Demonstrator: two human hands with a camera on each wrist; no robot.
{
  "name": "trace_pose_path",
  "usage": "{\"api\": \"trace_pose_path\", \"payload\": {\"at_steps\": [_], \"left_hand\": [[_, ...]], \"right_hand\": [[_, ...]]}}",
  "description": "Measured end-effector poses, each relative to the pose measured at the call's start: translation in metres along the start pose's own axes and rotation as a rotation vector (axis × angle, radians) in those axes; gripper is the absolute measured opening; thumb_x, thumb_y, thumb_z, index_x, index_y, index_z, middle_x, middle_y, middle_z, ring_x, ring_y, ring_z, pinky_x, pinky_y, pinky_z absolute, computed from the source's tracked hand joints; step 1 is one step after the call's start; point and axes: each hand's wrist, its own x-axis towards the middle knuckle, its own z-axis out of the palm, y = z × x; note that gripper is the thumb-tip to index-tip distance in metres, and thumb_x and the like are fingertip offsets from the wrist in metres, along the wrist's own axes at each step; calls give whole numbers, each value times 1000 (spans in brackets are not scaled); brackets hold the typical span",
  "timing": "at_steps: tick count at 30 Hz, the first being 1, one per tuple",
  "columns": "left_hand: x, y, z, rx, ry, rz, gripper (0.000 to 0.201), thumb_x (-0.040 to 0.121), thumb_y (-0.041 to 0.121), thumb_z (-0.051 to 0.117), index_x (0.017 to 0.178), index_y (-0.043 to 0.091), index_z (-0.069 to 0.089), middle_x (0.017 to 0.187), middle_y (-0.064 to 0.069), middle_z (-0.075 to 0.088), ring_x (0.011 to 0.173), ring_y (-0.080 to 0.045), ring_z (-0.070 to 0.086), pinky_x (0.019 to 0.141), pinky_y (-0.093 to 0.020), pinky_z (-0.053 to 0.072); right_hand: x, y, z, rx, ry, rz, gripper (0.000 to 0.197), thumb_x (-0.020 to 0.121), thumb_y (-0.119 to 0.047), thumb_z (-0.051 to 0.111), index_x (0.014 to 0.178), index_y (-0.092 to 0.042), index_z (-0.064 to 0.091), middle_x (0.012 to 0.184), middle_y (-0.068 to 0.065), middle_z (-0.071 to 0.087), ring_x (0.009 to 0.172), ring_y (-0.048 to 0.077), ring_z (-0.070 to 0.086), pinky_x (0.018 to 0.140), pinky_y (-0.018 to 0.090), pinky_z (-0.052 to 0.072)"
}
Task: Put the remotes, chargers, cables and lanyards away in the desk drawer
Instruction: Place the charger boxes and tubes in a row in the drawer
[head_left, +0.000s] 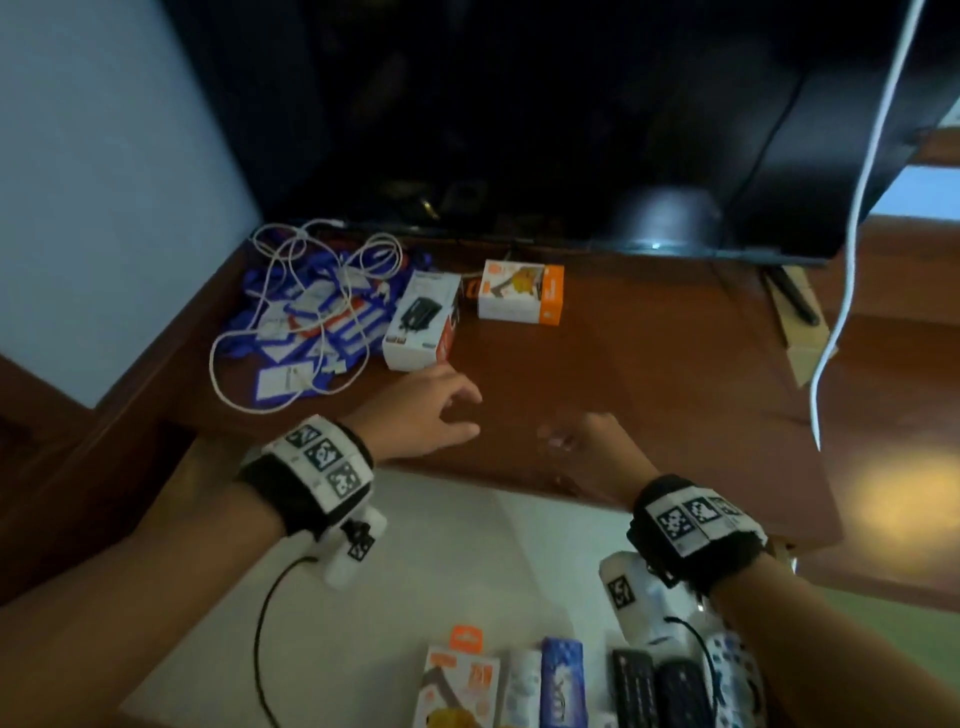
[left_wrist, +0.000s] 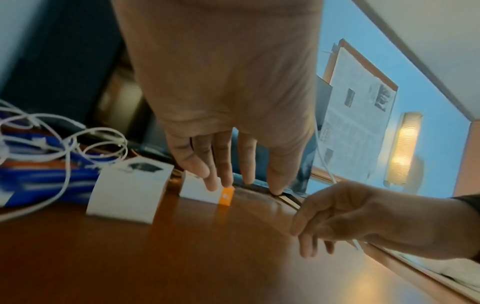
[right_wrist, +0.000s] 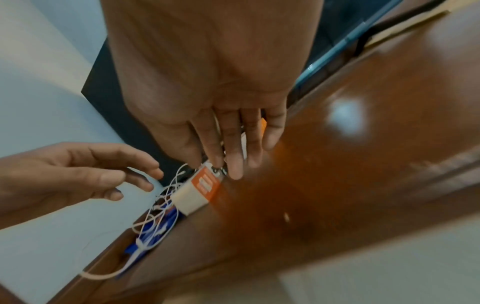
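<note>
Both hands over the wooden desk top (head_left: 649, 364), both empty: left hand (head_left: 421, 410) with fingers loosely spread, hovering just short of the nearer white charger box (head_left: 422, 322); right hand (head_left: 592, 447) blurred in the head view, fingers straight and relaxed in its wrist view, holding nothing. A second white-and-orange box (head_left: 521, 292) stands just behind and right of the first. At the far left corner, white cables (head_left: 291, 291) lie looped through a heap of blue lanyards (head_left: 332, 322), touching the first box. Open drawer (head_left: 467, 545) below the desk edge already holds boxed items and remotes (head_left: 654, 680) along its near side. Risks, as judged: lifting one cable will likely drag lanyards and tip the adjacent box; loops could spill over the desk edge; the hanging white cord (head_left: 857, 208) at right could snag a wrist; a bulky tangle might foul the drawer on closing
</note>
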Motion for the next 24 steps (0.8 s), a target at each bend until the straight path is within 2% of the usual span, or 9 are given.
{"api": "trace_pose_path", "payload": {"at_steps": [2, 4, 6, 8, 10, 14, 18, 20, 24], "left_hand": [[31, -9, -14, 67, 64, -55, 45, 86, 43, 64, 127, 29, 52, 132, 6, 42, 117, -12, 48, 95, -32, 44], [56, -22, -15, 126, 101, -138, 54, 86, 43, 64, 135, 28, 44, 140, 4, 35, 126, -17, 41, 100, -36, 42], [75, -37, -9, 198, 101, -215, 67, 85, 45, 64, 142, 30, 34, 149, 1, 24, 136, -24, 28, 106, -42, 37], [89, -52, -2, 265, 102, -266, 77, 84, 50, 63, 147, 32, 23, 156, -2, 11, 141, -31, 14, 112, -48, 29], [98, -63, 4, 298, 110, -298, 80, 84, 53, 60, 148, 34, 15, 158, -3, 1, 142, -36, 7, 112, -53, 25], [109, -74, 15, 348, 129, -335, 80, 87, 55, 55, 149, 33, 11, 158, -7, -3, 140, -41, 13, 110, -57, 23], [116, -77, 21, 343, 137, -393, 77, 87, 57, 52, 149, 34, 13, 157, -9, 2, 137, -43, 22, 108, -59, 24], [115, -72, 26, 376, 168, -386, 73, 87, 56, 54, 146, 34, 18, 154, -10, 8, 132, -44, 30, 106, -61, 28], [104, -62, 42, 387, 246, -328, 63, 84, 50, 60, 136, 30, 30, 145, -11, 19, 120, -41, 38, 91, -54, 45]], "right_hand": [[28, 1, -12, 4, 45, -14, 20, 87, -10, 60, 105, -11, 68, 100, 5, 70, 92, 22, 65, 81, 31, 50], [57, 6, -16, -16, 90, 34, 21, 86, -13, 61, 106, -13, 67, 106, 6, 67, 98, 24, 62, 85, 34, 50], [84, 10, -17, -59, 127, 95, 28, 86, -20, 61, 115, -18, 63, 118, 6, 59, 110, 25, 55, 90, 33, 47], [108, 12, -18, -93, 158, 141, 40, 86, -22, 59, 125, -19, 54, 126, 7, 50, 120, 28, 45, 97, 39, 43], [129, 10, -20, -133, 184, 180, 49, 86, -23, 59, 133, -17, 46, 133, 7, 43, 124, 29, 39, 101, 42, 40], [164, 10, -22, -218, 139, 207, 72, 85, -25, 62, 147, -19, 26, 156, 5, 17, 140, 30, 21, 110, 49, 28], [181, 14, -19, -266, 49, 224, 83, 84, -26, 62, 151, -24, 14, 161, -5, -1, 147, 29, -3, 114, 56, 12], [181, 15, -16, -264, -3, 247, 85, 83, -26, 62, 151, -26, 12, 161, -5, 2, 146, 31, -5, 113, 59, 8], [171, 8, -14, -448, 123, 160, 64, 82, -32, 59, 139, -20, 34, 145, 5, 36, 130, 36, 26, 102, 54, 27]]}}
